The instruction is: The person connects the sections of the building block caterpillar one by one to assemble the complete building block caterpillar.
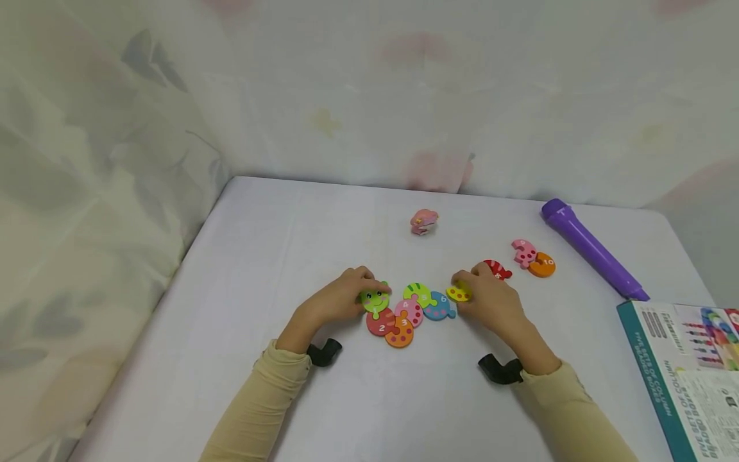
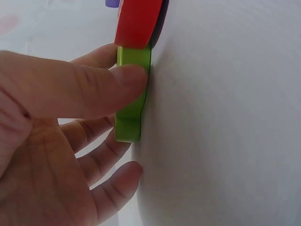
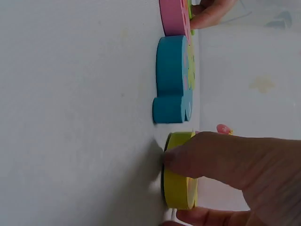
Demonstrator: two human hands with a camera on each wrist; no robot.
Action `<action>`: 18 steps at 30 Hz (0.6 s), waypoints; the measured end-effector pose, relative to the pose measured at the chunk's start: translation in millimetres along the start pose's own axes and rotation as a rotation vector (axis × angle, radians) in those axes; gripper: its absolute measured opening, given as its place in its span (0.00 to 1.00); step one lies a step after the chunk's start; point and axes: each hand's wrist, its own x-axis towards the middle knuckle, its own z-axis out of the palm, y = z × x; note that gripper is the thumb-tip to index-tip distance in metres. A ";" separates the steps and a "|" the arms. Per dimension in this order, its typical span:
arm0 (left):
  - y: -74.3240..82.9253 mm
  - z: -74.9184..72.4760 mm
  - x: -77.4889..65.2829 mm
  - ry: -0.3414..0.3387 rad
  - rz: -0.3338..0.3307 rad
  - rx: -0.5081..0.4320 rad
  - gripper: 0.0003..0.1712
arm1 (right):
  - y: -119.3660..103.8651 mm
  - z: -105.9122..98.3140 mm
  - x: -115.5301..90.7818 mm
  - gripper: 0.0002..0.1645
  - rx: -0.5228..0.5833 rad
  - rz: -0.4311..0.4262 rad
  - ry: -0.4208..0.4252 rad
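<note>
My left hand (image 1: 337, 296) pinches the green smiling head piece (image 1: 375, 300) of a caterpillar puzzle, thumb along its edge in the left wrist view. Joined to that head is a red piece (image 1: 378, 325), followed by an orange piece (image 1: 401, 333), a pink piece (image 1: 412, 314), a lime green striped piece (image 1: 418, 293) and a blue piece (image 1: 436, 308) at the right end. Just right of the blue knob, my right hand (image 1: 495, 303) pinches a yellow dotted puzzle piece (image 3: 177, 192) between thumb and fingers. A small gap separates yellow from blue in the right wrist view.
Beyond my right hand lie a red striped piece (image 1: 499, 269), a pink dotted piece (image 1: 524, 253) and an orange piece (image 1: 543, 265). A small pink toy (image 1: 424, 221) sits farther back. A purple tube (image 1: 596, 250) and a printed box (image 1: 652, 372) lie at the right.
</note>
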 end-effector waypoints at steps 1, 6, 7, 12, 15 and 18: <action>0.0 0.1 0.1 0.001 0.000 0.002 0.27 | 1.9 0.3 -1.4 0.26 0.008 -0.006 -0.001; 0.6 0.0 0.1 0.001 -0.005 0.004 0.27 | 9.4 -0.8 -9.4 0.25 0.027 -0.025 -0.017; 0.7 -0.1 0.1 0.001 -0.005 0.005 0.27 | 10.4 -1.2 -11.0 0.25 0.030 -0.027 -0.020; 1.5 -0.2 -0.4 0.001 -0.009 0.008 0.27 | 8.7 -6.4 -20.7 0.26 0.036 -0.059 -0.033; 1.9 -0.4 -0.6 0.000 -0.011 0.006 0.27 | 3.5 -10.0 -27.1 0.26 0.035 -0.096 -0.043; 2.1 -0.6 -0.7 -0.001 -0.010 0.002 0.27 | -1.9 -11.0 -31.3 0.26 0.031 -0.124 -0.048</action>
